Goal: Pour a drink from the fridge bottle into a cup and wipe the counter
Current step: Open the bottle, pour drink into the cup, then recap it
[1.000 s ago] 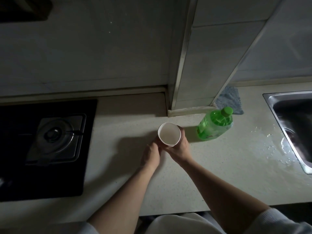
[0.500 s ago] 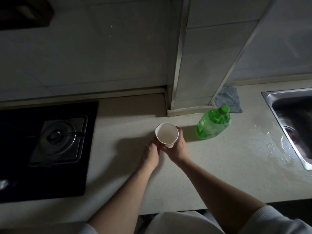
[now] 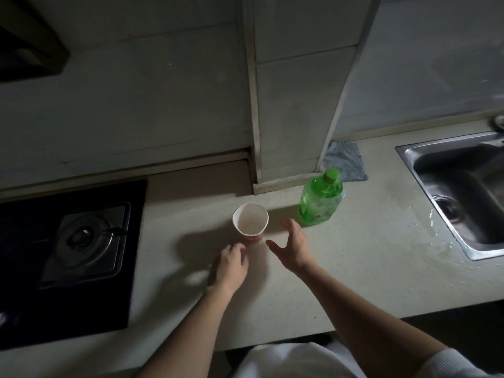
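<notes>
Low light. White sleeve (image 3: 447,362) at the near edge, both bare forearms reaching over the pale counter (image 3: 354,274). Left hand (image 3: 230,266) lies low, knuckles up, fingers loosely curled and holding nothing, tips just short of the cup's foot; contact cannot be told. Right hand (image 3: 293,248) is spread wide, thumb and fingers apart, empty, in the gap between cup and bottle, touching neither. Paper cup (image 3: 250,222) stands upright on the counter, white inside, red band at the base, nothing visible in it. Green bottle (image 3: 320,201) stands just right of it, cap on. Wet patch (image 3: 414,219) between bottle and steel sink (image 3: 436,143) at far right. Black stove (image 3: 79,249) at left. Blue cloth (image 3: 345,163) lies behind the bottle against the tiled pillar (image 3: 294,105).
</notes>
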